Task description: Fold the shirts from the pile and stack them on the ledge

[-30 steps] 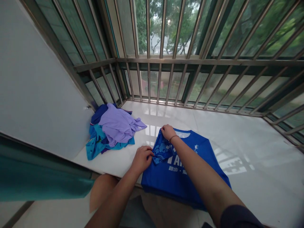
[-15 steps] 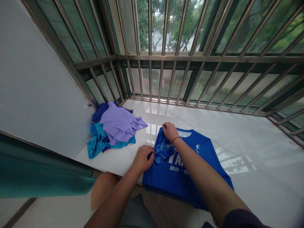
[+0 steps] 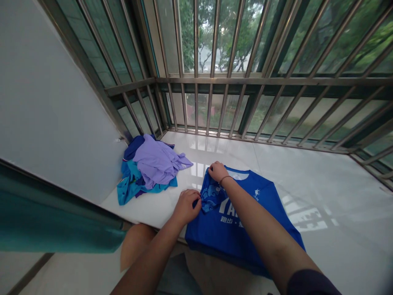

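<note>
Metal window bars [image 3: 215, 78] are enclosing a glossy white sill [image 3: 322, 192], on which a blue shirt [image 3: 245, 221] with white lettering is lying flat near the front edge, its lower hem hanging slightly over that edge. A loose pile of clothes [image 3: 150, 168], purple over teal, is sitting in the left corner well apart from the shirt. The left hand [image 3: 187, 205] is pinching the folded-in sleeve at the shirt's left side with fingers closed on the fabric, while the right hand [image 3: 217, 171], a thin band at its wrist, is gripping the shoulder edge beside the collar, fingers curled shut on the cloth.
</note>
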`<state>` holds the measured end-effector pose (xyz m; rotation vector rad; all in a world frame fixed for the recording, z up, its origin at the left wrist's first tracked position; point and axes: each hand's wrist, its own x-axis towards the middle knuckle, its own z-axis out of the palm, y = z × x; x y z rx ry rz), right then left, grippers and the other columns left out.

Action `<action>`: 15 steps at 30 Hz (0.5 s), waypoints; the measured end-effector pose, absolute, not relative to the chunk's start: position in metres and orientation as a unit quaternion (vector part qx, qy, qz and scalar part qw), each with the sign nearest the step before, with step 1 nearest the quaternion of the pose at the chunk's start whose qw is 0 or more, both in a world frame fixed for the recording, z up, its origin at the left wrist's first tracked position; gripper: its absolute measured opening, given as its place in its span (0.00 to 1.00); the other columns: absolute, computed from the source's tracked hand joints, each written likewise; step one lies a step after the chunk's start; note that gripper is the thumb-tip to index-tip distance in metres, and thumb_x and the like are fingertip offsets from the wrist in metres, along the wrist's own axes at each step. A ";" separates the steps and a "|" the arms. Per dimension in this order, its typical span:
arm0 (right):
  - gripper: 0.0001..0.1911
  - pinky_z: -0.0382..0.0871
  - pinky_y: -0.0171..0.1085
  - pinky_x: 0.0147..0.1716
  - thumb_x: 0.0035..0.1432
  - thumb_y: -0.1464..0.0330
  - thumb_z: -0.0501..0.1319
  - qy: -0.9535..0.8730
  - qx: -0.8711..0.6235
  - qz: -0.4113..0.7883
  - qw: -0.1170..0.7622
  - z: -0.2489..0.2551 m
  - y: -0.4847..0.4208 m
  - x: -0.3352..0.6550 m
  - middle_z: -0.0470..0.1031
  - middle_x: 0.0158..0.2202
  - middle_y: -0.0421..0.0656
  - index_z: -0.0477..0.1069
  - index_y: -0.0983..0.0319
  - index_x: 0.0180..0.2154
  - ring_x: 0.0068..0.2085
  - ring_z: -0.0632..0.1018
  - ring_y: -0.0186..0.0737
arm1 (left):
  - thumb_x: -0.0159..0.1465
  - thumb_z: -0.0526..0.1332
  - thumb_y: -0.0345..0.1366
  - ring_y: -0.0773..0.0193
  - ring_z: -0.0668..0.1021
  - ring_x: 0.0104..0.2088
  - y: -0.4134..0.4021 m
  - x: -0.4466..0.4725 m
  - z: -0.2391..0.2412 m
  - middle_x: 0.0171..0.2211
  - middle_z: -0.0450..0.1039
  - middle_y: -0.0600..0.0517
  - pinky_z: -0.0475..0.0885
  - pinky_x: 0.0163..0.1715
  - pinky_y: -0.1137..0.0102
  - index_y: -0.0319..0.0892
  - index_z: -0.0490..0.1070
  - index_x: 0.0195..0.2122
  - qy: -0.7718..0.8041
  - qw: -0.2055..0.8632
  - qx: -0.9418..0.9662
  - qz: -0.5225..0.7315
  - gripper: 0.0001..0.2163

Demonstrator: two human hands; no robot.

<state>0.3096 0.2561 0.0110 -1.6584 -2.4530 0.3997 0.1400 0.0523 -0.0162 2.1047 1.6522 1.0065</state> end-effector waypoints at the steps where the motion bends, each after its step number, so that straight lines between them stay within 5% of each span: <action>1: 0.15 0.67 0.39 0.58 0.72 0.65 0.60 -0.818 -0.555 0.130 0.079 0.010 0.256 0.307 0.81 0.51 0.54 0.85 0.64 0.46 0.53 0.79 0.48 | 0.68 0.63 0.33 0.52 0.83 0.49 0.052 0.140 -0.016 0.46 0.85 0.46 0.73 0.54 0.53 0.47 0.79 0.35 0.573 0.139 0.729 0.348 0.06; 10: 0.16 0.70 0.45 0.56 0.75 0.62 0.59 -0.814 -0.564 0.081 0.114 0.016 0.241 0.300 0.77 0.57 0.57 0.80 0.64 0.54 0.57 0.75 0.55 | 0.68 0.63 0.33 0.52 0.83 0.49 0.052 0.140 -0.018 0.46 0.84 0.47 0.73 0.54 0.53 0.47 0.79 0.36 0.570 0.134 0.732 0.348 0.06; 15: 0.21 0.65 0.46 0.66 0.78 0.62 0.55 -0.843 -0.515 0.058 0.142 0.025 0.197 0.310 0.73 0.66 0.56 0.73 0.63 0.64 0.66 0.71 0.52 | 0.68 0.63 0.32 0.52 0.83 0.49 0.053 0.139 -0.019 0.46 0.84 0.46 0.74 0.54 0.53 0.47 0.80 0.37 0.569 0.131 0.733 0.348 0.06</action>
